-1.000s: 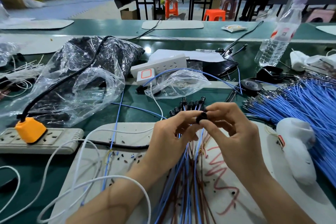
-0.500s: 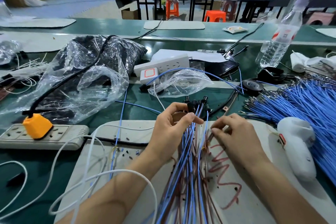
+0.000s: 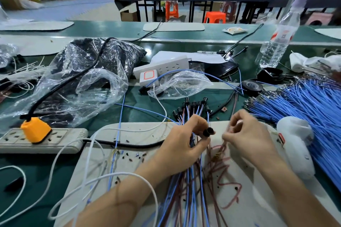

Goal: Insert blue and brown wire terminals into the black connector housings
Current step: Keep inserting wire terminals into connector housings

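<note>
1. Head view: over the white mat, the left hand grips the wire bundle and pinches a black housing at its fingertips.
2. Just beside it, the right hand curls its fingers round a brown wire, which is blurred.
3. Insertion looks about to start. The next move calls for lining the terminal up with the housing's opening, then pushing it in.

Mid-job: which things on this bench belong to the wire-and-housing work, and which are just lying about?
In the job: wire bundle and black housing in the left hand; brown wire pinched by the right hand; blue wire stock.
Lying about: water bottle, tape roll, orange plug, large clear bag.
</note>
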Demonstrator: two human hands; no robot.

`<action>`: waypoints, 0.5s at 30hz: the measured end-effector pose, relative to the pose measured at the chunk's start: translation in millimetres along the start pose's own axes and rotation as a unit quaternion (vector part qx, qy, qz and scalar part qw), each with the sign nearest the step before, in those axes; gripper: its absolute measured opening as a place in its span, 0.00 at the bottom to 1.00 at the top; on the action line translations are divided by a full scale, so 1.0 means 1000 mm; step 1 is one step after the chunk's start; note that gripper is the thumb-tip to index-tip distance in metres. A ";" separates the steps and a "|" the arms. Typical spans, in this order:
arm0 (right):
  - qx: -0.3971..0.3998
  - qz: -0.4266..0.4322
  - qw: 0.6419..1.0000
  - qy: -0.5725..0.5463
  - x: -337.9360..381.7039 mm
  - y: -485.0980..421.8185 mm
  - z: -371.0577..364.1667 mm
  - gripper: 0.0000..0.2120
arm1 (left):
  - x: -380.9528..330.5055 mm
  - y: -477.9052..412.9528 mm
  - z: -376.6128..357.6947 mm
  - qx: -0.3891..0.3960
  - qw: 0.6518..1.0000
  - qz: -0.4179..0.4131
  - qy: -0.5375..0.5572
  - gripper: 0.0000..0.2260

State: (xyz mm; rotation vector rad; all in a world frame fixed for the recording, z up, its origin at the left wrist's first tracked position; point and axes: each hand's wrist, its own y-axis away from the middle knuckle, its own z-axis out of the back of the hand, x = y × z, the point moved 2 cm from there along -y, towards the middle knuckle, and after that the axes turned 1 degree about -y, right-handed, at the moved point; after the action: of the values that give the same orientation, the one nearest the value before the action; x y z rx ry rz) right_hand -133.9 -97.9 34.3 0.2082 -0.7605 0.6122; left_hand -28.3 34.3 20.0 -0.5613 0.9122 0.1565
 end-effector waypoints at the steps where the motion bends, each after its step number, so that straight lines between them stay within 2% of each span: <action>1: -0.024 -0.007 0.999 -0.026 -0.002 -0.002 0.007 0.13 | 0.000 0.000 0.001 0.003 1.000 0.000 -0.004 0.09; 3: -0.054 -0.021 0.997 -0.052 -0.006 -0.007 0.015 0.12 | -0.001 0.000 0.001 0.014 1.000 -0.002 -0.015 0.09; 7: 0.004 -0.024 0.998 0.057 -0.005 -0.005 0.003 0.14 | -0.001 0.002 -0.001 0.036 0.996 -0.025 -0.077 0.08; 9: 0.011 -0.019 0.995 0.096 -0.003 -0.004 -0.004 0.15 | -0.001 0.002 -0.003 0.040 0.990 -0.040 -0.128 0.08; 11: 0.018 -0.026 0.993 0.115 -0.004 -0.005 -0.006 0.15 | 0.000 0.003 -0.005 0.065 0.988 -0.042 -0.130 0.08; 15: -0.004 -0.020 0.997 0.077 -0.006 -0.005 -0.005 0.10 | -0.005 0.005 -0.007 0.107 0.987 -0.057 -0.106 0.11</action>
State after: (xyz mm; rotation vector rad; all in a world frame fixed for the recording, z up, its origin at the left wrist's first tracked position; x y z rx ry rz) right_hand -131.3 -102.7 27.3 0.1665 -0.6089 0.5810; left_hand -38.4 35.4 18.5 -0.3868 0.6778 0.0125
